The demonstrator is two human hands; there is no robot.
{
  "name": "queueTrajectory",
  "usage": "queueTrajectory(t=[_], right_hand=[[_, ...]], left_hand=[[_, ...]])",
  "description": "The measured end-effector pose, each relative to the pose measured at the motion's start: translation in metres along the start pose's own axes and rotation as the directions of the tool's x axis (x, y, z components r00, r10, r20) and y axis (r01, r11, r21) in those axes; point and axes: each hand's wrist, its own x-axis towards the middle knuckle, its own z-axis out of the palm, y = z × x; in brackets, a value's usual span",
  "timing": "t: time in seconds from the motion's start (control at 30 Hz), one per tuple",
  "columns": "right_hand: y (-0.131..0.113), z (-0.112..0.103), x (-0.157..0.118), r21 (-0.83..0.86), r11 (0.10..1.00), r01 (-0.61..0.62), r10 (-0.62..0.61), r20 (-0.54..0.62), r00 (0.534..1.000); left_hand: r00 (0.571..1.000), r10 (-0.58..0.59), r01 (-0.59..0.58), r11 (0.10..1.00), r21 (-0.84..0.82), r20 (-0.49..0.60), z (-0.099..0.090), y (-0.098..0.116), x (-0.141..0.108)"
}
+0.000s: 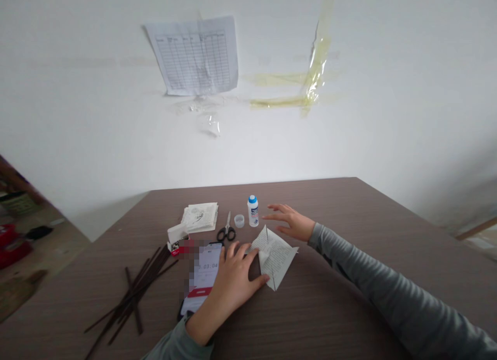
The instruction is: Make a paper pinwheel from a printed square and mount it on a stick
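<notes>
A folded printed sheet of paper (280, 256), with a raised flap on its left and pointed corners, lies on the table. My left hand (236, 277) rests at its left side, fingers spread, with the thumb and index fingertip touching the paper's edge. Past the paper's upper right, my right hand (293, 222) hovers with its fingers apart and nothing in it. Its fingertips point at a small white bottle with a blue cap (253, 212), a short gap away. Beside that bottle stands a small clear plastic cup (239, 221).
Black-handled scissors (226, 232) lie left of the cup. A stack of folded papers (200, 216), a small open box (179, 238) and a phone (202, 277) sit further left. Several dark sticks (134, 295) lie crossed at the table's left. A wall rises behind the table (330, 308).
</notes>
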Motion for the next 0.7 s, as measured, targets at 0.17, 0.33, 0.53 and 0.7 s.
queueTrajectory(t=[0.17, 0.33, 0.53, 0.7], right_hand=[[-0.006, 0.002, 0.020, 0.027, 0.995, 0.093, -0.095, 0.082, 0.992], [-0.012, 0.018, 0.041, 0.043, 0.999, 0.032, -0.037, 0.123, 0.992], [-0.002, 0.038, 0.058, 0.115, 0.991, -0.066, 0.051, 0.124, 0.991], [0.010, 0.039, 0.053, 0.247, 0.969, -0.008, -0.005, 0.051, 0.999]], left_hand=[[1.000, 0.001, -0.002, 1.000, 0.018, 0.024, -0.004, -0.001, 0.000], [0.998, -0.009, 0.007, 0.999, 0.036, 0.064, -0.009, 0.000, -0.001], [0.991, -0.034, 0.033, 0.999, 0.015, 0.129, -0.018, 0.002, 0.001], [0.982, -0.048, 0.044, 0.999, 0.023, 0.183, -0.024, 0.004, 0.002]])
